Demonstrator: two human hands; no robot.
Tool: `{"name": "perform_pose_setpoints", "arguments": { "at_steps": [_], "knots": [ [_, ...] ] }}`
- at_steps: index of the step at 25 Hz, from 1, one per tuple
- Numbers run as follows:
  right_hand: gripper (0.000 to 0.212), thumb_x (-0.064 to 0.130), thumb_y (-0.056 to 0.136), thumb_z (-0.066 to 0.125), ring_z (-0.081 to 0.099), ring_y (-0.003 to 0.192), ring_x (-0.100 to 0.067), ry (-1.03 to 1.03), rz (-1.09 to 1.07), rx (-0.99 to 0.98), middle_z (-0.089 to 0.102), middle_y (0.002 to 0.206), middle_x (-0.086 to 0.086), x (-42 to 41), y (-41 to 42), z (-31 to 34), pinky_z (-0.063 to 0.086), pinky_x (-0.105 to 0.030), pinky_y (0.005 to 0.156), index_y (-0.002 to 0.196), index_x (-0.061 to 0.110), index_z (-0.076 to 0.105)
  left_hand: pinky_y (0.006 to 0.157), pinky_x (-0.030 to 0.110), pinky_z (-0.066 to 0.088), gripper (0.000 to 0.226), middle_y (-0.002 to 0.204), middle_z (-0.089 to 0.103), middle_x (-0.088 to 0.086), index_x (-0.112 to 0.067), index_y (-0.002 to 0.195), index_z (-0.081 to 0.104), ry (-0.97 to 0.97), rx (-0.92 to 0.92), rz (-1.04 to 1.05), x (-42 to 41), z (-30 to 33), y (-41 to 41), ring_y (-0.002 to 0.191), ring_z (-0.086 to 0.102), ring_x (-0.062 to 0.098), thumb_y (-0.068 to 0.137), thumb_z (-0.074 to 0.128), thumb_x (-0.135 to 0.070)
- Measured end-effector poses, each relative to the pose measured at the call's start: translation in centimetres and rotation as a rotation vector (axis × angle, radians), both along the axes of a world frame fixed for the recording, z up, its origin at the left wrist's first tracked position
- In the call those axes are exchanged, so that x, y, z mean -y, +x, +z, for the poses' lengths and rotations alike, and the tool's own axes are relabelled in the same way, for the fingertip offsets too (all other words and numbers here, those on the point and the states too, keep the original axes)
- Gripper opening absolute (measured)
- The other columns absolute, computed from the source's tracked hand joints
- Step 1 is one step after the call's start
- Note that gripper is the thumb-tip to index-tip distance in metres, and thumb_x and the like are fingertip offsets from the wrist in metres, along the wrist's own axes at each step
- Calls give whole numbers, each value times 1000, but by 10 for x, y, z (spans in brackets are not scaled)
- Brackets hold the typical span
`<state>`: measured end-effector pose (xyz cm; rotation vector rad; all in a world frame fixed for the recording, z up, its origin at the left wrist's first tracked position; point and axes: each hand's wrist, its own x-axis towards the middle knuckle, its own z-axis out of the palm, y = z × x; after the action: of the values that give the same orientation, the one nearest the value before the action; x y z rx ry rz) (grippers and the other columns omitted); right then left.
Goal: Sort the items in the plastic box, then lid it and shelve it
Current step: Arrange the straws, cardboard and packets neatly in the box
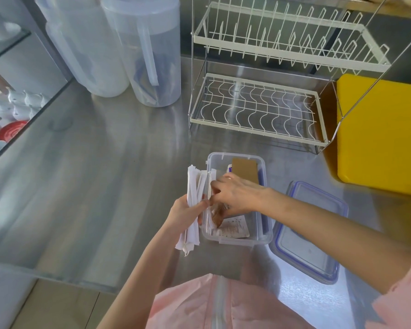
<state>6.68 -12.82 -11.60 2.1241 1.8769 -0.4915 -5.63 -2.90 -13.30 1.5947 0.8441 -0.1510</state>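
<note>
1. You were at the sorting step; the clear plastic box (237, 238) sat open on the steel counter (105, 174) near its front edge, with its blue-rimmed lid (306, 236) lying just beside it on your right.
2. Your left hand (188, 211) was closed around a bundle of white paper-wrapped straws (192, 198), held upright-ish just outside the box's left wall.
3. Your right hand (237, 194) reached across and down into the box, wrist above the rim, fingers curled and pinching at wrappers near the left wall; what exactly they gripped I could not tell.
4. To do this well, you needed to lift like items together, keep the bundle's ends aligned, and leave the brown card (244, 170) and printed sachets (233, 229) flat.
5. The wire rack (256, 119) behind was presumably the shelf.
</note>
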Motion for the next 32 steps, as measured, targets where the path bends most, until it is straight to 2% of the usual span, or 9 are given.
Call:
{"name": "perform_pose_setpoints", "arguments": {
  "at_steps": [4,9,12,17,20,23,25,30,32],
  "knots": [
    [30,31,83,61,52,109,-23,13,43,-32,59,112,-6,3,-4,-1,37,-35,97,111,20,65,61,27,41,15,49,51,-1,-20,70,55,5,2,16,0,-2,0,52,46,15,86,55,-21],
    [3,22,69,71,62,63,-19,361,59,-88,63,68,0,21,0,7,45,-27,57,71,20,70,55,23,41,15,41,49,-5,-22,70,56,17,-4,36,1,-3,1,44,48,10,85,56,-21],
    [19,31,76,52,51,71,-7,475,-114,-147,63,72,5,42,-2,25,38,-19,62,76,24,70,56,24,42,11,50,51,0,-18,75,57,7,-9,26,1,-4,1,48,48,15,85,55,-21],
    [20,37,79,61,56,76,-7,456,-413,-247,66,85,1,84,-15,33,33,-14,54,86,20,71,54,22,42,14,55,50,1,-21,73,55,10,-10,5,0,-3,1,49,47,15,87,54,-22],
    [18,33,80,66,63,80,-16,384,-439,-208,67,89,0,90,-23,23,38,-20,59,89,18,71,55,22,41,15,54,50,1,-22,73,54,18,-16,1,1,-2,1,49,47,14,88,54,-22],
    [10,27,73,70,65,71,-19,388,-377,-102,67,76,0,85,-31,11,40,-23,51,78,18,69,55,22,40,16,53,49,1,-23,72,53,36,-23,-4,1,-2,1,49,47,14,88,53,-23],
    [8,20,77,68,64,80,-23,358,-393,-62,65,83,-4,81,-36,5,39,-27,51,83,15,68,55,23,40,16,53,49,1,-23,72,52,42,-22,-2,2,-2,0,50,47,14,88,53,-23],
    [31,18,90,49,50,113,-22,26,-443,-29,57,117,-4,76,-38,7,42,-34,85,119,20,59,60,27,44,6,59,54,1,-18,86,53,129,45,-11,6,9,7,51,50,14,87,55,-24],
    [34,18,89,50,51,113,-24,-97,-416,-59,58,119,-6,73,-33,12,42,-34,89,123,21,58,62,28,44,21,67,54,0,-15,102,48,162,63,-8,8,16,15,57,51,15,86,54,-27]
  ]
}}
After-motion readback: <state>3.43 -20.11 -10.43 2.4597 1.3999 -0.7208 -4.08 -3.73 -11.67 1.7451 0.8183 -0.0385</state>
